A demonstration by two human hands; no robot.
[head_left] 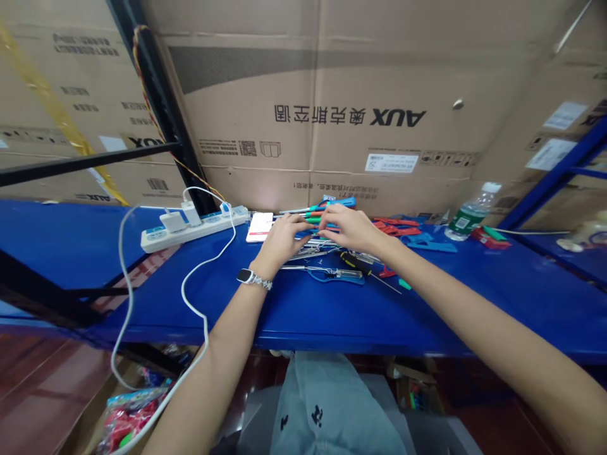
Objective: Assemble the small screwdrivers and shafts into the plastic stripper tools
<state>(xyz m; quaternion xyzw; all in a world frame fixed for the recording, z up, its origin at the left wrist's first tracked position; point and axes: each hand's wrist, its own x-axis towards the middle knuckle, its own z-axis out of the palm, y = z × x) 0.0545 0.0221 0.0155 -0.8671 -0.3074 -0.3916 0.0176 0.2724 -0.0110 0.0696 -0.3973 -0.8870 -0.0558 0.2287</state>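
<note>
My left hand (286, 235), with a watch (253, 277) on its wrist, is over a row of thin rods and coloured plastic parts. Its fingers are bent inward and look closed; whatever lies between them is too small to make out. Facing it from the right, my right hand (349, 226) has thumb and forefinger drawn together, its grip unclear too. A green piece (313, 220) shows between the two hands. Closer to me lie a yellow-and-black-handled screwdriver (355, 261) and a blue part with a clear section (348, 275). Red plastic parts (396, 225) and blue ones (429, 242) lie right of my right hand.
A white power strip (199, 229) with plugged-in chargers stands left on the blue shelf (303, 316); its white cable (186, 297) hangs over the edge. A white card (260, 227) lies beside my left hand. A water bottle (474, 213) stands right. Large cartons (332, 69) form the back.
</note>
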